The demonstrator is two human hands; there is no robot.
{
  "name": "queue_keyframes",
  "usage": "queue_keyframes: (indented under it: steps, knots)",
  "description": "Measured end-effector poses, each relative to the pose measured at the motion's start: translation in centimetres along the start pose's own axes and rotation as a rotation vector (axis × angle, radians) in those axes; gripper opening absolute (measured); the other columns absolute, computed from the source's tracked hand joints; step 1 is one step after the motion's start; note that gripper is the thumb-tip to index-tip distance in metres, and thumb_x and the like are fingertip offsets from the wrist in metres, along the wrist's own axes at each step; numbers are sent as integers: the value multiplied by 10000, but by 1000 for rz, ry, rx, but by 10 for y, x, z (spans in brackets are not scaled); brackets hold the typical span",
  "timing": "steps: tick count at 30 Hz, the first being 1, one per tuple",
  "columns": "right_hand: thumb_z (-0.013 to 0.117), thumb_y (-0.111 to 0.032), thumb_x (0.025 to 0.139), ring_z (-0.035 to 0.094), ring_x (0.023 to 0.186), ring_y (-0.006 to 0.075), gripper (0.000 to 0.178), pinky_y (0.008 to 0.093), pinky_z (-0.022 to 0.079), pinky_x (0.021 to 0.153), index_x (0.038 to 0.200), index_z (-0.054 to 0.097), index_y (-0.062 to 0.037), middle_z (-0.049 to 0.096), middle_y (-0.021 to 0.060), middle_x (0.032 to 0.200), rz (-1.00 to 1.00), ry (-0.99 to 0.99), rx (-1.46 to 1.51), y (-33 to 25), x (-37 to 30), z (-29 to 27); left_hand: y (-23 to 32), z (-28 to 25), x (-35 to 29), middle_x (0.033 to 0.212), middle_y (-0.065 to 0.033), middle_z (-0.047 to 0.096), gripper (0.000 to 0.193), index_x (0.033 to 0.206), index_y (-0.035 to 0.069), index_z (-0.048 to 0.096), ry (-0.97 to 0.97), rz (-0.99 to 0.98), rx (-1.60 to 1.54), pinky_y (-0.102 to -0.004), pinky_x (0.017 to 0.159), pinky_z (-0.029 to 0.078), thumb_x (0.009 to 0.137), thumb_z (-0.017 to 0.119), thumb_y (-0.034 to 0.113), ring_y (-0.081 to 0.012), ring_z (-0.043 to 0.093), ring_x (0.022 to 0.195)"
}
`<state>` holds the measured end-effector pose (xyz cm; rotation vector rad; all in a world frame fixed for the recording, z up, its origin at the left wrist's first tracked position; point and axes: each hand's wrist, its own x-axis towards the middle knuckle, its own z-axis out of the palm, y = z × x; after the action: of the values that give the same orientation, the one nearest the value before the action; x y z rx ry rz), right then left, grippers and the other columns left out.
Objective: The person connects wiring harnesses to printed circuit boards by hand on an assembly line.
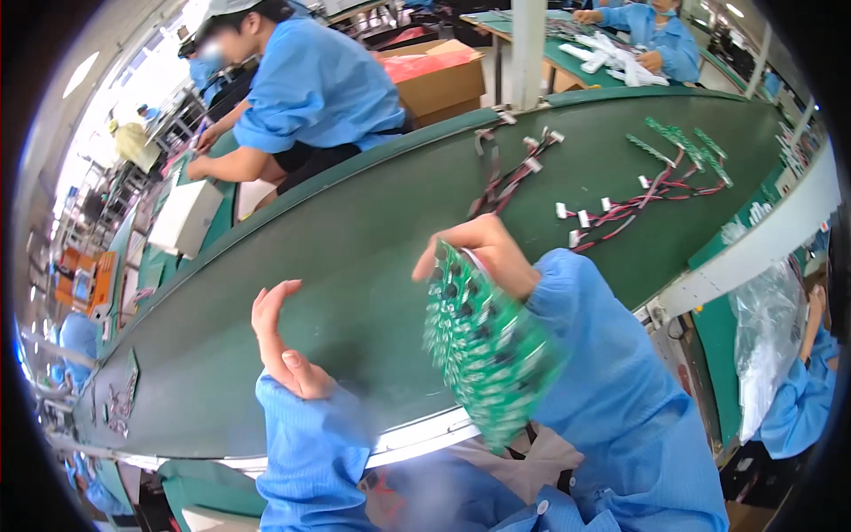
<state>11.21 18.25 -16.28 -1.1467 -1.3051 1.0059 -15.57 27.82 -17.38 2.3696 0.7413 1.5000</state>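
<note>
Green board (492, 346) is gripped near its upper edge by the right hand (487, 248), tilted and blurred, its lower end seen across the pale rail (421, 435). Behind it, the belt (222, 328) is bounded by that rail and a far edge; wires (498, 188) are spread beyond. Room is left between the hands. The left hand (288, 346) is raised, fingers released and loosely curved.

Bright light, bent edges

Lamps (81, 75) glow overhead; the upper left washes out to white; the belt (222, 319) shows dull and softly shaded; the near rail (425, 433) gleams; motion smears the board (487, 355); lines bow toward a black rim; a faint haze veils the lower middle.
</note>
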Motion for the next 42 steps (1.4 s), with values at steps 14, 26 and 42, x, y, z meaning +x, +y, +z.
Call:
queue_keyframes:
  steps: [14, 26, 42]
  knots:
    - [551, 116, 795, 594, 812, 92, 330, 211, 449, 735, 1065, 721, 32, 654, 33, 858, -66, 547, -151, -7, -14, 31, -10, 8, 9, 993, -90, 713, 452, 1052, 49, 686, -354, 213, 48, -488, 1046, 377, 662, 832, 227, -261, 672, 985]
    - [589, 83, 789, 601, 817, 104, 309, 237, 470, 755, 1078, 693, 45, 646, 54, 858, -252, 466, -439, 4, -9, 30, -22, 12, -1, 888, -114, 708, 187, 928, 14, 690, -204, -175, -164, -383, 964, 462, 756, 755, 46, -249, 681, 895]
    - [650, -128, 854, 362, 465, 24, 193, 232, 192, 437, 706, 660, -5, 575, 22, 583, 321, 129, 131, 8, -1, 28, -58, -4, -58, 1500, -168, 414, 1036, 1507, 28, 318, -632, -963, -1526, -484, 1106, 396, 783, 682, 675, -301, 457, 1331]
